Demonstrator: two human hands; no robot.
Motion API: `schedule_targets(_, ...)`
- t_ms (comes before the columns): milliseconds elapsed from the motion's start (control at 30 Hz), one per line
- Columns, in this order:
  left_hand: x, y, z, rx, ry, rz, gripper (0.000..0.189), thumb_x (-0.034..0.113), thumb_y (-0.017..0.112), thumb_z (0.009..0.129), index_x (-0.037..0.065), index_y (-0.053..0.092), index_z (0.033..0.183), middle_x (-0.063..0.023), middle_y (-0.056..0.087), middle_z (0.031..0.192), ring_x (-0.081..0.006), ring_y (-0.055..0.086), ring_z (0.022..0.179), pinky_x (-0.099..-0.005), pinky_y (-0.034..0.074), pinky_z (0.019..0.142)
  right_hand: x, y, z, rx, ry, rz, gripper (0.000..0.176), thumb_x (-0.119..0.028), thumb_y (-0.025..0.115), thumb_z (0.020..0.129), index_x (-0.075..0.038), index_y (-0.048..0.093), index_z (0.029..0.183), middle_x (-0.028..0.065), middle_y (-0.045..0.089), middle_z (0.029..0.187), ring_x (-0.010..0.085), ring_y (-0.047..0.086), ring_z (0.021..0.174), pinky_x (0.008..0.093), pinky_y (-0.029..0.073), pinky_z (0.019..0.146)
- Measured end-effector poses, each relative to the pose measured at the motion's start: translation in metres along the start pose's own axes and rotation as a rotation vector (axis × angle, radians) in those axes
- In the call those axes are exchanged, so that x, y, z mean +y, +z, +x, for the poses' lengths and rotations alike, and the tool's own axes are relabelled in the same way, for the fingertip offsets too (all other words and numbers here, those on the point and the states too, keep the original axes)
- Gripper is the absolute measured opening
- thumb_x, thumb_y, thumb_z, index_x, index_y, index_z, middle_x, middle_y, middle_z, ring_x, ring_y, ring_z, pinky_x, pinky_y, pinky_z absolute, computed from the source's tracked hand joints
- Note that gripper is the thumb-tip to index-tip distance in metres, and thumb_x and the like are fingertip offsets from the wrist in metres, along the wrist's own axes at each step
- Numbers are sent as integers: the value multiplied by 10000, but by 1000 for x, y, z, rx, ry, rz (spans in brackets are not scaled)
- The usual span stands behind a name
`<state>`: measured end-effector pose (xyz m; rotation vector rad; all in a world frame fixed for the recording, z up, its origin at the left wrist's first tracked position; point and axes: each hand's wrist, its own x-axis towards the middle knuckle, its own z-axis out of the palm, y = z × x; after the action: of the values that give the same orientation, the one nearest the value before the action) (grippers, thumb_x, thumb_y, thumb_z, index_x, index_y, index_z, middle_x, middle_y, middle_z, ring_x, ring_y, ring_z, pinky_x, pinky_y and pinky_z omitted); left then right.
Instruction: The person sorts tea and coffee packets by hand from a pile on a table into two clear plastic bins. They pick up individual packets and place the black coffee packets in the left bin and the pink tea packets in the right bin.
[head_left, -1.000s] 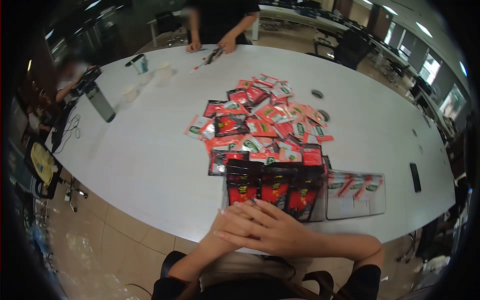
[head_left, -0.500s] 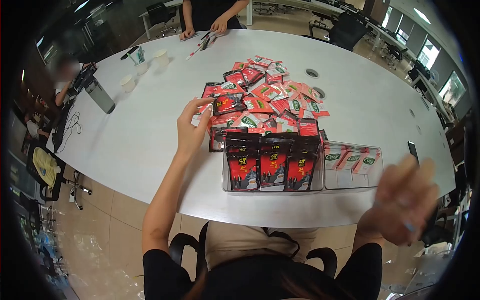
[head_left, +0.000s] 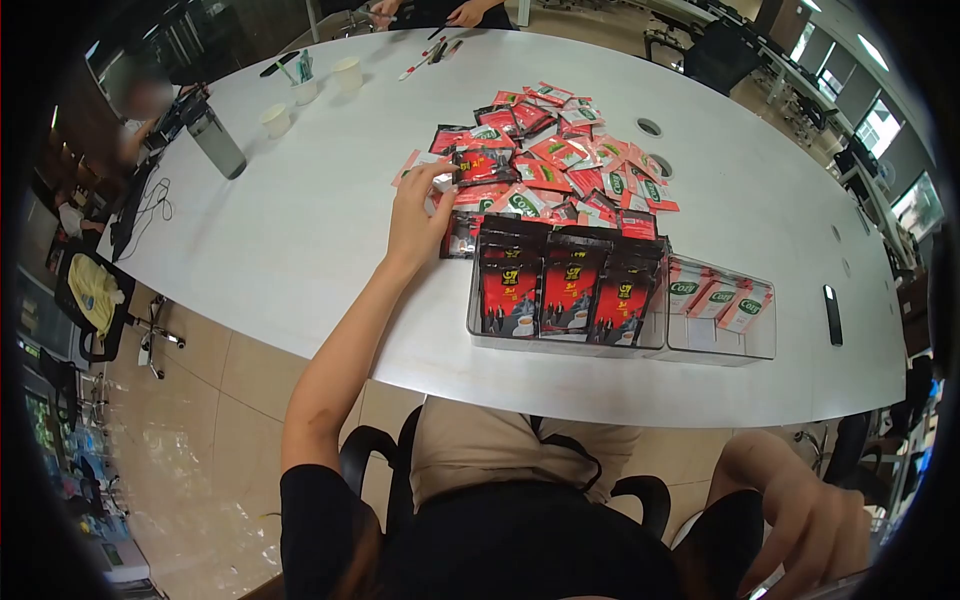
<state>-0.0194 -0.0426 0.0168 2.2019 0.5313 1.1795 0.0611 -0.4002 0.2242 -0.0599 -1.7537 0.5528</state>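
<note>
My left hand is at the left edge of a pile of sachets, its fingers bent around a pink-and-white tea sachet that partly shows beyond them. A black-and-red coffee sachet lies right beside the fingertips. At the lower right, below the table's edge, my right hand has its fingers curled downward; their tips and whatever they grip are mostly hidden. A clear divided box stands in front of the pile. Its left part holds upright coffee sachets, its right part several Cozy tea sachets.
A bottle, paper cups and a cup with toothbrushes stand at the left. A phone lies on the right. Across the table, another person's hands are near several pens or brushes.
My right hand has dropped from beside the box to below the table's edge. My left hand stays by the pile, and the tea sachet at its fingers now shows more. The view has shifted.
</note>
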Motion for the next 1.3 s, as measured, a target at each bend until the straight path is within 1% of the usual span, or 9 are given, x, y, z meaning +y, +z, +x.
schedule_targets(133, -2, 5, -2, -65, 88, 22, 319, 141, 689, 826, 94, 633, 1136, -94, 604, 1160, -278, 532, 1143, -387, 406, 972, -1, -3, 1, -230, 132, 119, 191, -121, 431, 936, -42, 577, 841, 129, 635, 765, 258, 653, 682, 301, 463, 558)
schedule_targets(367, 1, 17, -5, -441, 331, 100, 334, 158, 638, 857, 178, 646, 1191, -31, 484, 1402, -267, 403, 1328, -512, 295, 1085, -4, 3, 2, -429, 396, -30, 192, -101, 501, 909, -22, 626, 786, 129, 632, 840, 246, 615, 713, 331, 464, 612)
schedule_targets(467, 15, 14, -9, -594, 284, 180, 346, 195, 583, 898, 227, 630, 1239, -2, 390, 1498, -251, 315, 1401, -580, 152, 1145, 2, -1, 1, -553, 441, -118, 192, -171, 527, 933, -27, 637, 871, 109, 623, 924, 234, 601, 794, 330, 457, 654)
schedule_targets(633, 16, 14, -10, -558, 290, 356, 425, 198, 606, 879, 249, 585, 1300, -17, 402, 1487, -254, 334, 1387, -599, 124, 1138, 14, -8, 3, -692, 560, -352, 307, -195, 659, 864, -32, 652, 1124, 39, 596, 936, 166, 596, 839, 273, 467, 724)
schedule_targets(733, 8, 13, -10, -523, 296, 398, 476, 192, 630, 859, 235, 560, 1329, -33, 421, 1467, -259, 366, 1364, -601, 126, 1136, 19, -15, -4, -699, 639, -445, 330, -195, 640, 888, -45, 636, 1182, 25, 609, 942, 159, 594, 826, 275, 468, 725)
schedule_targets(933, 12, 2, -6, -455, 265, 353, 471, 184, 683, 829, 169, 580, 1289, -43, 521, 1360, -228, 494, 1231, -522, 283, 1077, 36, -30, -9, -687, 807, -545, 398, -226, 726, 827, -68, 646, 1183, 36, 632, 913, 189, 615, 832, 322, 487, 719)
schedule_targets(1067, 9, -3, -2, -352, 219, 368, 517, 191, 739, 780, 141, 582, 1270, -55, 594, 1238, -238, 553, 1132, -427, 407, 964, 55, -60, -20, -505, 908, -687, 335, -222, 704, 830, -74, 649, 1125, 85, 659, 899, 257, 637, 815, 367, 508, 710)
schedule_targets(1200, 10, -9, 0, -275, 29, 255, 577, 165, 775, 734, 127, 573, 1273, -73, 624, 1166, -261, 574, 1082, -381, 464, 894, 83, -108, -22, -225, 1183, -823, 297, -115, 711, 825, -75, 674, 1116, 72, 686, 828, 175, 641, 780, 322, 500, 739)
schedule_targets(1300, 1, -9, 3, -161, -25, 81, 609, 42, 794, 705, 122, 584, 1271, -98, 659, 1070, -218, 632, 935, -343, 527, 794, 117, -156, -32, -199, 1212, -982, 262, -173, 636, 889, -43, 667, 1114, 67, 691, 841, 166, 635, 784, 326, 494, 781)
